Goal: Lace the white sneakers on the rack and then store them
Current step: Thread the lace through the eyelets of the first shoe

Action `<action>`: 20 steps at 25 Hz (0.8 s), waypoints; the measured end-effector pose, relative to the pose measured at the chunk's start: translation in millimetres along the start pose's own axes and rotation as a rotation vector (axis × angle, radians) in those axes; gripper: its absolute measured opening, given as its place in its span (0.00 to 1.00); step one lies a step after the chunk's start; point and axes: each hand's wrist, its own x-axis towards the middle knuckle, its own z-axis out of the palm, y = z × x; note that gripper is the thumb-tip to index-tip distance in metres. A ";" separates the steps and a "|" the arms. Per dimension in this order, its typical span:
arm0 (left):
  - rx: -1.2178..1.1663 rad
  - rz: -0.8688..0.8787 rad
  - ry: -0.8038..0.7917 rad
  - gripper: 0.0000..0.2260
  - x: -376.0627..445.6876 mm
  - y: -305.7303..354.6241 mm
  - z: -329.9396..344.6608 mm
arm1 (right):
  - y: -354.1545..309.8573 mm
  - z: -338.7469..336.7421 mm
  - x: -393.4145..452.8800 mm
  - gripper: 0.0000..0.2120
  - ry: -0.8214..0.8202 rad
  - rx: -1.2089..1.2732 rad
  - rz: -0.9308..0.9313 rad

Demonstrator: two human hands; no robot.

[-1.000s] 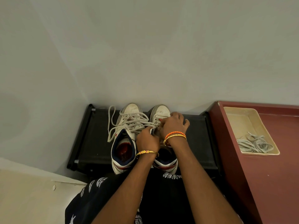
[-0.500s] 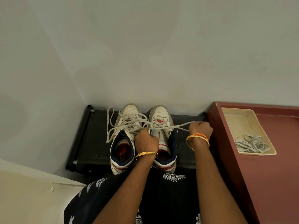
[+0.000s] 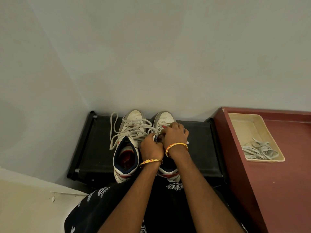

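Right sneaker (image 3: 164, 121): white high-top with a grey toe cap, toe toward the wall, on the rack; its lacing area and collar are mostly hidden under both hands.
Left sneaker (image 3: 127, 148): white high-top with navy collar and red insole, standing just beside the right one, sides touching; laced, with loose cream lace loops (image 3: 114, 130) spilling over its left side onto the rack.
Left hand (image 3: 151, 147): fingers curled, gripping the right sneaker at its tongue and upper edge; gold bangle (image 3: 150, 161) on the wrist.
Right hand (image 3: 175, 135): fingers curled over the right sneaker's eyelet area, pinching its lace; a white lace tip (image 3: 187, 142) shows at the hand's right edge; orange and gold bangles (image 3: 176, 147) on the wrist.
Rack (image 3: 198, 148): black frame with dark fabric top, set against the pale wall, carrying both sneakers.
Bench (image 3: 277, 190): dark red surface just right of the rack.
Tray (image 3: 242, 125): cream, shallow, on the bench, well apart from the sneakers.
Spare laces (image 3: 259, 151): grey-white tangle in the tray's near end.
Clothing (image 3: 107, 207): black with white print, bottom of view.
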 end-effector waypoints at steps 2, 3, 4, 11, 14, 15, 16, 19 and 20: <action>0.007 -0.015 0.024 0.08 -0.6 1.3 0.8 | 7.6 -5.9 -2.0 0.12 0.057 0.153 0.057; 0.012 -0.022 0.034 0.07 -1.6 2.9 0.3 | 14.7 -10.3 -3.6 0.10 0.114 0.268 0.107; 0.020 -0.027 0.038 0.06 -2.7 4.6 -0.1 | 24.8 -13.0 -2.7 0.06 0.164 0.397 0.170; 0.018 -0.063 0.060 0.05 -2.8 6.4 -1.7 | 100.3 -35.1 -2.9 0.20 0.245 1.631 0.836; 0.020 -0.052 0.044 0.06 -2.4 6.1 -0.4 | 117.9 -32.5 -10.8 0.08 0.358 2.003 1.025; 0.020 -0.043 0.036 0.06 -2.5 6.1 0.0 | 114.2 -29.8 -11.5 0.07 0.374 1.984 1.032; 0.023 -0.035 0.027 0.06 -2.6 5.8 0.2 | 106.5 -26.5 -9.8 0.06 0.387 1.866 1.006; 0.028 -0.013 0.008 0.06 -1.9 3.6 -0.6 | 71.0 -22.2 -3.9 0.03 0.350 1.199 0.582; 0.029 -0.007 0.004 0.06 -2.0 3.1 -1.1 | 57.7 -20.6 -2.9 0.05 0.295 0.991 0.397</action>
